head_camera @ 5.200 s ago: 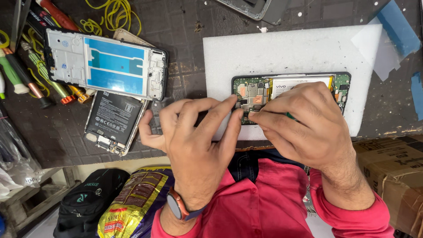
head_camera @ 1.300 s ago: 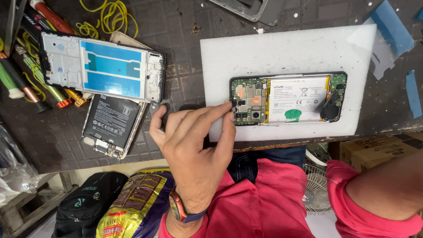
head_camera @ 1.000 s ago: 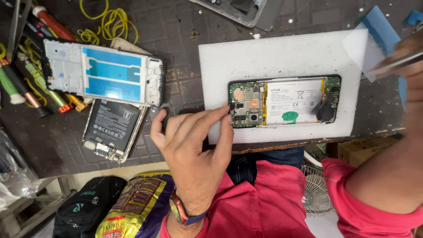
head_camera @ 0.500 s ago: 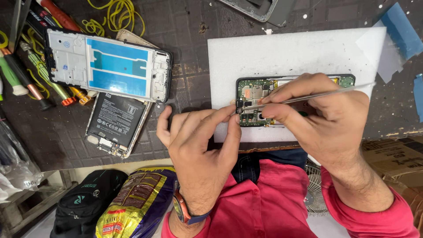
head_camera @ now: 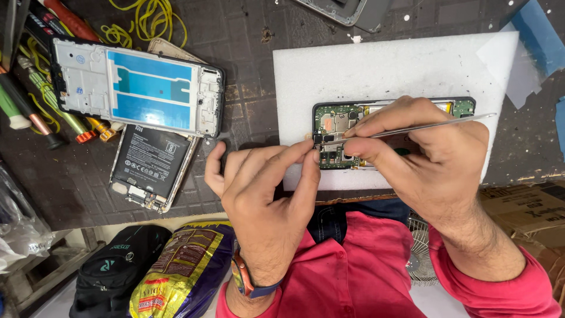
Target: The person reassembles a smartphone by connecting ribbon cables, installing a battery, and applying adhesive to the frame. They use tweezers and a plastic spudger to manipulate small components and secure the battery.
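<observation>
An opened phone (head_camera: 335,121) with its green circuit board showing lies on a white foam mat (head_camera: 376,70). My right hand (head_camera: 424,159) covers most of the phone and holds thin metal tweezers (head_camera: 412,126), their tips at the board's left end. My left hand (head_camera: 265,188) rests at the mat's near left edge, its forefinger touching the phone's left end beside the tweezer tips.
A phone frame with a blue panel (head_camera: 138,88) and a phone with a black battery (head_camera: 150,168) lie to the left. Screwdrivers and tools (head_camera: 35,112) lie at the far left, yellow wire (head_camera: 141,20) behind. A cardboard box (head_camera: 524,206) sits at the right, bags (head_camera: 147,271) below the bench.
My right hand left the phone, went out to the right, came back holding tweezers and now has their tips on the board. My left hand stayed by the phone's left end.
</observation>
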